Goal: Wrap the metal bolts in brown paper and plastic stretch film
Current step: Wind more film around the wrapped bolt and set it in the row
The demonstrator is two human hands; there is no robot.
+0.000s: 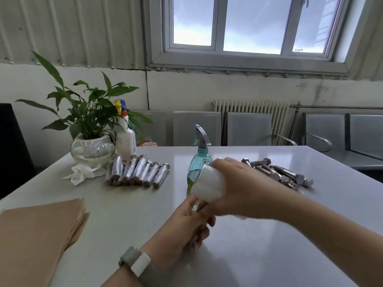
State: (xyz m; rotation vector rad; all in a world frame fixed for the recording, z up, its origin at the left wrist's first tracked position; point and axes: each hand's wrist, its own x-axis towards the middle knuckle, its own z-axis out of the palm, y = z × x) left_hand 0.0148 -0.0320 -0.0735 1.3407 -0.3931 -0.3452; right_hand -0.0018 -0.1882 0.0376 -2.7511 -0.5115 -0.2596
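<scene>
Clearly the film stage was in hand: the right hand [236, 183] gripped a roll of stretch film [209, 186] just in front of the teal spray bottle [199, 162], while the left hand [186, 226], nearer the person than the bottle, curled round something slim below the roll (most likely a paper-wrapped bolt, though motion blur and the fingers hid it, so I cannot say for sure). Film seemed to run from the roll down to that hand.

Left of the bottle lay a row of finished wrapped bolts [137, 170], and to its right, behind the right forearm, a heap of bare metal bolts [279, 171], so the job looked partway done. A stack of brown paper [39, 230] sat well to the bottle's left, at the near table edge.

By my judgement the next move called for carrying the roll round the held piece under steady tension, then tearing the film off.

Room was decent: the white table [269, 245] showed bare surface on the near side of the bottle. The bottle itself stood close behind the roll and could be knocked by a wide swing.
</scene>
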